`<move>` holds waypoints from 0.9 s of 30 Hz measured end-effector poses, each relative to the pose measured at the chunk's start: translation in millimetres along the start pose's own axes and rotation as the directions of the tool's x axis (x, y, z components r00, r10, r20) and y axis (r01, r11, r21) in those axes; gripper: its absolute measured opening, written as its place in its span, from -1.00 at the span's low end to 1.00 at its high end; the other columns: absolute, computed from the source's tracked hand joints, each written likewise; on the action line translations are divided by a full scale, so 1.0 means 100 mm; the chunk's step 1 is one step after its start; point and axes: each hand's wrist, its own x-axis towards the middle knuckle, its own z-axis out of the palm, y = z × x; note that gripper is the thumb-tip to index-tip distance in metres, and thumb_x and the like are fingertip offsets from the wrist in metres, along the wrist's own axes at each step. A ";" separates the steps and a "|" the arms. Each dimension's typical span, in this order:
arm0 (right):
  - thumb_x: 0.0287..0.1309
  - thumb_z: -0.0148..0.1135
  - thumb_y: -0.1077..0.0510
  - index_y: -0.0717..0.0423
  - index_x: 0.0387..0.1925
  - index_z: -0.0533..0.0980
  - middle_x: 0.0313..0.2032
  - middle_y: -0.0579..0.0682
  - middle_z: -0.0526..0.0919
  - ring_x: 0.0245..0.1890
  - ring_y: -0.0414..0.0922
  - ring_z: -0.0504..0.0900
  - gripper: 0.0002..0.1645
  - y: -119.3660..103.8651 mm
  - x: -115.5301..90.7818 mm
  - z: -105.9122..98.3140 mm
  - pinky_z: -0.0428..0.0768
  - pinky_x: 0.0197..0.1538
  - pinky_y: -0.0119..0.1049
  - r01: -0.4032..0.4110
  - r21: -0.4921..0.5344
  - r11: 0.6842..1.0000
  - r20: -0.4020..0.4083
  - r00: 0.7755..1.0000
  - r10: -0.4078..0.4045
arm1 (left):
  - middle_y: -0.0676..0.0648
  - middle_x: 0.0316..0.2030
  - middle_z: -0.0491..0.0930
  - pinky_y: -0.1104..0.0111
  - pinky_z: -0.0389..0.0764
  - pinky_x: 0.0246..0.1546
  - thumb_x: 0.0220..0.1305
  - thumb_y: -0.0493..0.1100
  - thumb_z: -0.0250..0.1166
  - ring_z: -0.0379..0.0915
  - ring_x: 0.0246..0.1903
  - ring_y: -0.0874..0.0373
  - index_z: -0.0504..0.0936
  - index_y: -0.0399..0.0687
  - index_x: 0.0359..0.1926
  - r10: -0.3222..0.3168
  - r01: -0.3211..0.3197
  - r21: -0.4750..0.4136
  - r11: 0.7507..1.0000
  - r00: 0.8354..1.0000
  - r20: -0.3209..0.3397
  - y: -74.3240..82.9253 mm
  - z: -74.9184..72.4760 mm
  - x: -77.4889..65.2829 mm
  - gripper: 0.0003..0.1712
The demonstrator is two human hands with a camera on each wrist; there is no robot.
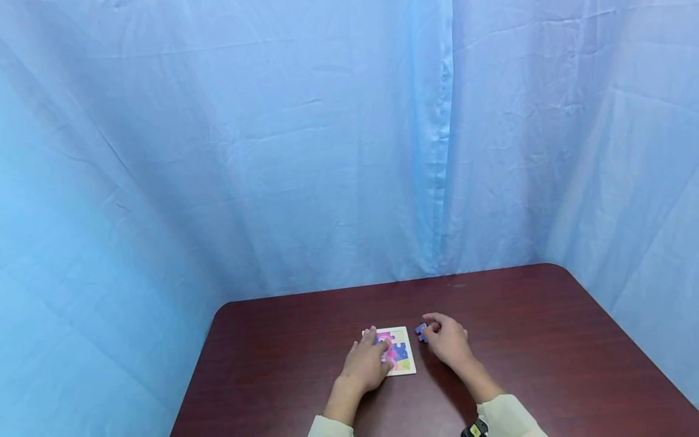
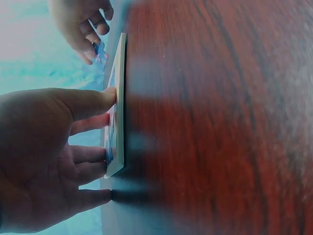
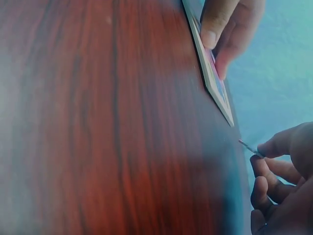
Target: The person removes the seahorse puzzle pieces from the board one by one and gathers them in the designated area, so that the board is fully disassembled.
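A small jigsaw puzzle in a pale-rimmed tray [image 1: 412,363] lies flat on the table, showing pink, blue and yellow pieces. In its upper right part, a bare patch of the pale base shows. My left hand [image 1: 364,364] rests over the left side of the tray, fingers spread and thumb touching it; in the left wrist view, the little finger reaches past the tray's edge [image 2: 120,161]. Just right of the tray, my right hand [image 1: 450,345] pinches a blue puzzle piece [image 1: 420,331] between thumb and fingertip. The right wrist view shows this piece [image 3: 249,147] tilted and seen edge-on.
The dark red-brown wooden table [image 1: 284,358] has rounded far corners. Light blue curtains [image 1: 327,152] hang behind it and on both sides. A dark watch-like device [image 1: 476,428] is on the right wrist, next to a pale sleeve [image 1: 508,413].
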 end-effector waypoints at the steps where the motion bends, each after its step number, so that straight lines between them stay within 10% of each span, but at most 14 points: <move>1: 0.31 0.27 0.19 0.11 0.08 0.72 -0.43 -0.12 0.74 -0.51 -0.25 0.58 -0.65 0.02 0.00 -0.01 0.32 0.30 0.28 -0.001 -0.011 1.000 0.004 1.000 0.001 | -0.32 0.53 0.37 -0.19 0.42 0.49 0.37 -0.03 0.42 0.29 0.55 -0.27 0.66 0.03 0.33 0.005 -0.005 0.000 1.000 1.000 -0.004 0.00 0.00 0.00 -0.47; 27: 0.38 0.29 0.09 0.11 0.06 0.74 -0.14 0.08 0.86 -0.20 -0.01 0.76 -0.68 0.40 0.06 -0.44 0.37 -0.07 0.03 -0.058 -0.142 0.988 0.003 0.998 0.059 | -0.29 0.52 0.40 -0.16 0.43 0.49 0.34 -0.03 0.44 0.32 0.55 -0.21 0.66 0.05 0.33 0.005 -0.005 0.005 1.000 1.000 -0.008 0.00 0.02 0.00 -0.45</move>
